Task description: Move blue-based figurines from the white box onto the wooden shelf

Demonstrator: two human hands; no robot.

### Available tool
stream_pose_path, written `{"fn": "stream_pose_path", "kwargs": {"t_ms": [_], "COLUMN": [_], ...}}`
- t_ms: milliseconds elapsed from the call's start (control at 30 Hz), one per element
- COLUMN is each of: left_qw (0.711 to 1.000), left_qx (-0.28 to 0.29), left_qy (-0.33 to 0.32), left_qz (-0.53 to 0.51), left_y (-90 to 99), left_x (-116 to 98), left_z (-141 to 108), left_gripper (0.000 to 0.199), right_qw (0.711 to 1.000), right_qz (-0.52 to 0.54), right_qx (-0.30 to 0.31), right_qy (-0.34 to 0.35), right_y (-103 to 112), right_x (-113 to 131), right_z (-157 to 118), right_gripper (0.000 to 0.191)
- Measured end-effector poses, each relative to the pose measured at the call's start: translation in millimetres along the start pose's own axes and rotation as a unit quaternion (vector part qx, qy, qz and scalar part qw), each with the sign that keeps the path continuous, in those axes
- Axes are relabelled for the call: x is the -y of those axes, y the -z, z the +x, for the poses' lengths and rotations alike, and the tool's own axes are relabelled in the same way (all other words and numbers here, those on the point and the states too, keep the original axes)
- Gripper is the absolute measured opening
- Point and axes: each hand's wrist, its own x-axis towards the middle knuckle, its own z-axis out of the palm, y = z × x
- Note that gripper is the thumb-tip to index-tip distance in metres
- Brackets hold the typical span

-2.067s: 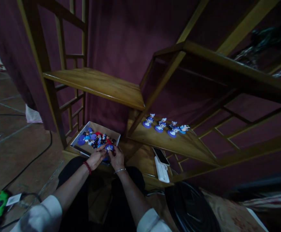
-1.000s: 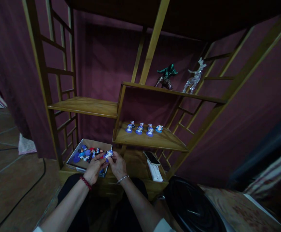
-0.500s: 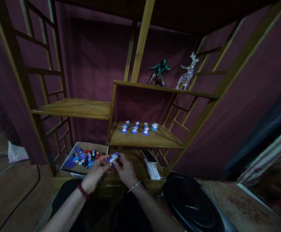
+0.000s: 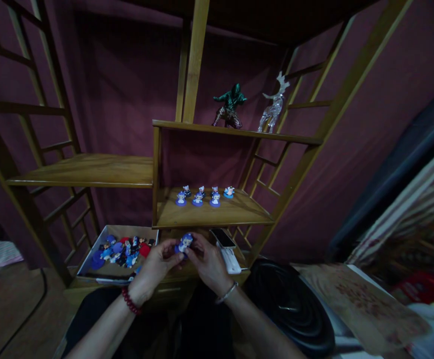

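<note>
A small purple-and-white figurine (image 4: 185, 242) is held between my two hands, in front of the lower shelf. My left hand (image 4: 157, 264) pinches its left side and base, and my right hand (image 4: 208, 262) grips its right side. To the left, an open box (image 4: 115, 275) holds several jumbled figurines in blue, purple, red and black. On the middle shelf (image 4: 209, 214), several small figurines stand in two rows; the front row has three purple ones, including a right-hand one (image 4: 215, 199). Behind them at the right is a blue-based figurine (image 4: 229, 192).
A dark phone (image 4: 222, 238) lies on a white object (image 4: 231, 262) right of my hands. A green figure (image 4: 231, 105) and a clear deer (image 4: 274, 107) stand on the upper shelf. A black rounded object (image 4: 295, 304) is at the lower right.
The view has shifted right, so the shelves appear further left. My hands, still around the figurine, have moved right relative to the box, and the figurine looks more upright.
</note>
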Motion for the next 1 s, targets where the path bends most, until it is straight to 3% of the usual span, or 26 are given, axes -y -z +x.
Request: {"fn": "stream_pose_path", "kwargs": {"t_ms": [467, 1000], "left_qw": [0.994, 0.995], "left_qx": [0.065, 0.034], "left_qy": [-0.062, -0.079], "left_qz": [0.063, 0.048], "left_y": [-36.1, -62.3], "left_x": [-16, -14], "left_z": [25, 59], "left_gripper": [0.034, 0.033], "right_qw": [0.999, 1.000], "right_qz": [-0.022, 0.002], "right_qx": [-0.028, -0.017], "right_qy": [0.005, 0.008], "right_y": [43, 73], "right_x": [-7, -21], "right_z": [12, 33], "right_gripper": [0.029, 0.021]}}
